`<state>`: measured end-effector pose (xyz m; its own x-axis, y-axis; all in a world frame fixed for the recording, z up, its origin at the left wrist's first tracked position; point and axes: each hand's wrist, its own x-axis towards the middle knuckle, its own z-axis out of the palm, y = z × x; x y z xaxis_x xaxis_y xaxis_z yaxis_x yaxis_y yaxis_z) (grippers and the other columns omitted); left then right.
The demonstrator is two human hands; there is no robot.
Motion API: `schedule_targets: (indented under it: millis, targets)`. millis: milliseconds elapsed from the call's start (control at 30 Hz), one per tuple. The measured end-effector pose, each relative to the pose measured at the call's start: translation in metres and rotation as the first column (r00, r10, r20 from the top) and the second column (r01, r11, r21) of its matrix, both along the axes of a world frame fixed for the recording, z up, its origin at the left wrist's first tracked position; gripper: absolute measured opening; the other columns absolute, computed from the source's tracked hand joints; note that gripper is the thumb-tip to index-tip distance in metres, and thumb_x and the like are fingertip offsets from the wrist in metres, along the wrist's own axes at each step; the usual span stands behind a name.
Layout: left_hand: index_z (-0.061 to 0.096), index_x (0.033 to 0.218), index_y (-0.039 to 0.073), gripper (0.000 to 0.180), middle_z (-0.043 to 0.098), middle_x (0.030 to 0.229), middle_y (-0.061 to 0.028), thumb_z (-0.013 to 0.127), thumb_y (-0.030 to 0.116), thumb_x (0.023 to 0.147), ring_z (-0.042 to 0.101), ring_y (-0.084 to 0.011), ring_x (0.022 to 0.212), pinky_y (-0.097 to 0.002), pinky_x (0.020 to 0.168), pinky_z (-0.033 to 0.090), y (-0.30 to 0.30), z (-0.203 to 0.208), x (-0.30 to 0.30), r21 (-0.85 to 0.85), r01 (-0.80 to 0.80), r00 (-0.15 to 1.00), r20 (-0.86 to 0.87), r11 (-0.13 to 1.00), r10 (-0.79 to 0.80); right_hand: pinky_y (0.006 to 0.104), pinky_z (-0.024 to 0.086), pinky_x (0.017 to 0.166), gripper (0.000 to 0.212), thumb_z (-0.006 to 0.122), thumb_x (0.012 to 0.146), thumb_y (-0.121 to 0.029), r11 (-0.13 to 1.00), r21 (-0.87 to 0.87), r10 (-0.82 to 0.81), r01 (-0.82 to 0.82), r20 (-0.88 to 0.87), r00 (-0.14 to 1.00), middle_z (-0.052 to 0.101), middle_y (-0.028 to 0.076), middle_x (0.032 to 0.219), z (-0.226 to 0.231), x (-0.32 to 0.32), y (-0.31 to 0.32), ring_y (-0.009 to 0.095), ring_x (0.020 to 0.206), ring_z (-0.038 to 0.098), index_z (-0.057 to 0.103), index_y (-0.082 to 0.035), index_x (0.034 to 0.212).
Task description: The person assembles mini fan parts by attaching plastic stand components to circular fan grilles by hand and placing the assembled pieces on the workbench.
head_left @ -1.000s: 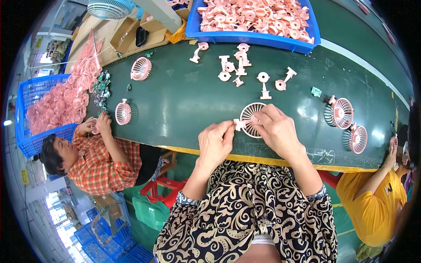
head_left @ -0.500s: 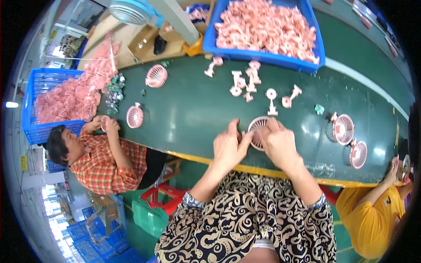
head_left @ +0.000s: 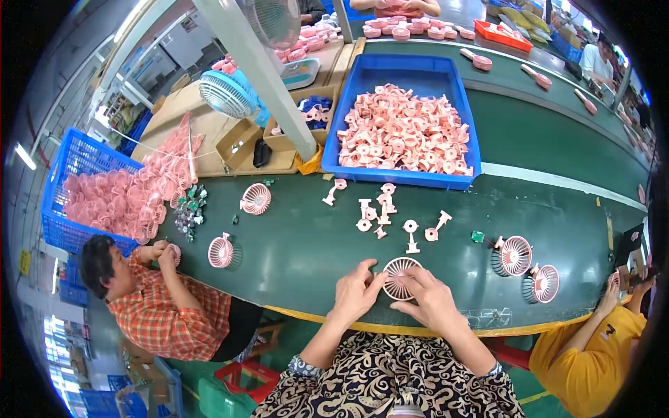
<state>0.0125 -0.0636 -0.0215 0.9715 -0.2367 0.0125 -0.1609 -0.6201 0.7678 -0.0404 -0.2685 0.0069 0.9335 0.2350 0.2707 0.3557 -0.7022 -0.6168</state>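
A round pink fan cage [head_left: 394,287] is between my hands, just above the near side of the green table. My left hand [head_left: 357,291] pinches its left edge between thumb and fingers. From the right, my right hand [head_left: 431,301] closes on the cage, its fingertips over the open inside. Whether a small part is under those fingertips is hidden. Just beyond lie pink bracket-like pieces, one [head_left: 411,237] with a ring end and another [head_left: 437,226] beside it.
A blue bin [head_left: 408,180] of pink pieces stands at the far side. Pink cages [head_left: 516,256] lie to the right, near a green circuit board [head_left: 477,237]. At left, a co-worker [head_left: 167,299] handles a cage beside a blue crate [head_left: 59,226]; another person in yellow [head_left: 589,355] sits at right.
The view has tilted up, so the table appears lower and more of the far area shows. My hands stay at the cage; the right fingers have shifted over its inside.
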Motion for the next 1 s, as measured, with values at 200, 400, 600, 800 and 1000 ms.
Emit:
schedule_targets:
  millis: [200, 400, 600, 800, 1000]
  targets:
    - [0.068, 0.123, 0.003, 0.033, 0.073, 0.087, -0.0074, 0.075, 0.019, 0.095, 0.062, -0.0124, 0.069, -0.0282, 0.063, 0.050, 0.033, -0.011, 0.014, -0.150, -0.117, 0.978, 0.157, 0.982, 0.141, 0.0429, 0.059, 0.085, 0.045, 0.090, 0.074, -0.022, 0.963, -0.045, -0.267, 0.265, -0.049, 0.962, 0.067, 0.014, 0.122, 0.003, -0.018, -0.050, 0.035, 0.102, 0.070, 0.073, -0.004, 0.113]
    - [0.070, 0.119, 0.003, 0.025, 0.071, 0.087, -0.0080, 0.073, 0.011, 0.095, 0.062, -0.0099, 0.070, -0.0254, 0.064, 0.050, 0.087, -0.036, 0.019, -0.143, -0.369, 0.898, 0.199, 0.918, 0.392, 0.0450, 0.055, 0.091, 0.039, 0.082, 0.087, -0.022, 0.677, -0.257, -0.690, 0.690, 0.106, 0.716, 0.066, 0.018, 0.128, -0.026, -0.027, -0.128, 0.037, 0.108, 0.068, 0.071, -0.002, 0.119]
    - [0.071, 0.114, 0.002, 0.021, 0.071, 0.090, -0.0110, 0.073, 0.010, 0.094, 0.065, -0.0165, 0.073, -0.0307, 0.066, 0.052, 0.130, -0.032, 0.029, -0.112, -0.435, 0.811, 0.382, 0.894, 0.442, 0.0401, 0.055, 0.076, 0.030, 0.072, 0.098, -0.020, 0.582, -0.150, -0.769, 0.799, 0.216, 0.601, 0.066, 0.015, 0.121, -0.033, -0.035, -0.154, 0.029, 0.093, 0.067, 0.070, -0.001, 0.122]
    - [0.071, 0.114, 0.005, 0.025, 0.069, 0.111, -0.0167, 0.070, 0.006, 0.090, 0.066, -0.0340, 0.104, -0.0442, 0.093, 0.052, 0.200, -0.015, 0.054, 0.112, -0.689, 0.561, 0.708, 0.716, 0.430, 0.0349, 0.051, 0.065, 0.027, 0.074, 0.095, -0.014, 0.774, -0.096, -0.623, 0.626, 0.064, 0.780, 0.066, 0.013, 0.106, -0.053, -0.025, -0.111, 0.022, 0.074, 0.061, 0.070, 0.000, 0.118]
    - [0.065, 0.132, 0.009, 0.046, 0.050, 0.145, -0.0287, 0.073, 0.015, 0.087, 0.050, -0.0475, 0.130, -0.0552, 0.110, 0.040, 0.285, -0.018, 0.095, 0.276, -0.865, 0.445, 0.808, 0.420, 0.386, 0.0347, 0.052, 0.065, 0.025, 0.077, 0.090, -0.011, 0.825, -0.072, -0.557, 0.561, 0.069, 0.828, 0.066, 0.012, 0.106, -0.039, -0.008, -0.066, 0.021, 0.068, 0.061, 0.071, -0.001, 0.112]
